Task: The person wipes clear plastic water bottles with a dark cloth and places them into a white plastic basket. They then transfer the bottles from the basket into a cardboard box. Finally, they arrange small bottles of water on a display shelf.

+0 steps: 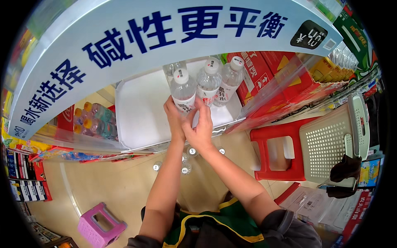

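Both my hands are around the lower part of a clear plastic water bottle (183, 90) with a white cap and white label, above the white shelf tray (142, 108). My left hand (175, 119) grips it from the left, and my right hand (200, 125) touches its lower right side. Next to it, a second clear bottle (208, 82) stands on the shelf, its label partly behind my right fingers. Farther right stands another such bottle (229, 82). One more clear bottle (170, 71) is behind the held one, mostly hidden.
A large printed shelf sign (192, 28) arches above the tray. Several capped bottles (186, 169) stand on the floor below my forearms. To the right are a red stool (259, 152) and a beige perforated basket (325, 139); a pink stool (100, 226) is lower left. Red cartons (248, 74) flank the shelf.
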`<state>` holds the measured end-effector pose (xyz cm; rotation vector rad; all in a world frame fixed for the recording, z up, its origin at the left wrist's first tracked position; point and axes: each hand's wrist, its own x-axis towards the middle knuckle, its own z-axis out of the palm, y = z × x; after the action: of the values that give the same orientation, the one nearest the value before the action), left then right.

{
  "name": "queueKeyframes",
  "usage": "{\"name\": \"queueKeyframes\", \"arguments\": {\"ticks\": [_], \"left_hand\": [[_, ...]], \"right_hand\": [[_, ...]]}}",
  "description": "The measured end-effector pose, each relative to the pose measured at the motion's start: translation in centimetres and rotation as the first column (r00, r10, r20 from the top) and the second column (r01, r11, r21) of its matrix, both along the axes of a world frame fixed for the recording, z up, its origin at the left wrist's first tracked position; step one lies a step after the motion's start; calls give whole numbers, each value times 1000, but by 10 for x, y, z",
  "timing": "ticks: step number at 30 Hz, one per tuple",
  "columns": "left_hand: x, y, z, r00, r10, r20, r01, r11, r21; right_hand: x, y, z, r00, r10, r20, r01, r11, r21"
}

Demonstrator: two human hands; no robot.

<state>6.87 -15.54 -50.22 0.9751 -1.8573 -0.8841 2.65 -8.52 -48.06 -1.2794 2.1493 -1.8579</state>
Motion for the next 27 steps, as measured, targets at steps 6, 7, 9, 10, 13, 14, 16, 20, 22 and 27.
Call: {"name": "queueKeyframes", "arguments": {"ticks": [6, 7, 9, 10, 13, 14, 16, 20, 22, 27], "left_hand": [[22, 10, -10, 994, -93, -60, 102, 983, 153], [23, 16, -10, 990, -62, -129, 75, 992, 101], [26, 30, 0, 966, -7, -260, 10, 1000, 9], [31, 39, 8, 951, -61, -303, 70, 997, 18], [38, 67, 11, 919, -71, -389, 47, 996, -70], [47, 81, 13, 925, -106, -365, 121, 993, 17], [67, 104, 12, 949, -158, -274, 200, 971, 132], [98, 148, -35, 974, -207, -92, 226, 915, 334], [106, 163, -61, 964, -264, 44, 237, 918, 318], [109, 179, -144, 933, -309, 183, 183, 847, 499]], "right_hand": [[1, 13, 20, 997, 22, -71, -20, 999, 26], [-2, 16, 25, 987, 44, -158, -43, 999, 11], [-5, 26, 37, 961, 75, -265, -84, 996, -23], [-4, 35, 44, 955, 90, -282, -105, 994, -36], [-4, 67, 59, 937, 122, -327, -145, 988, -46], [-2, 81, 66, 941, 137, -310, -147, 989, -9], [5, 105, 71, 954, 193, -230, -182, 981, 67], [19, 143, 31, 959, 282, 37, -275, 884, 378], [27, 152, -4, 967, 232, 105, -255, 855, 451], [32, 165, -130, 950, 124, 287, -266, 803, 533]]}}
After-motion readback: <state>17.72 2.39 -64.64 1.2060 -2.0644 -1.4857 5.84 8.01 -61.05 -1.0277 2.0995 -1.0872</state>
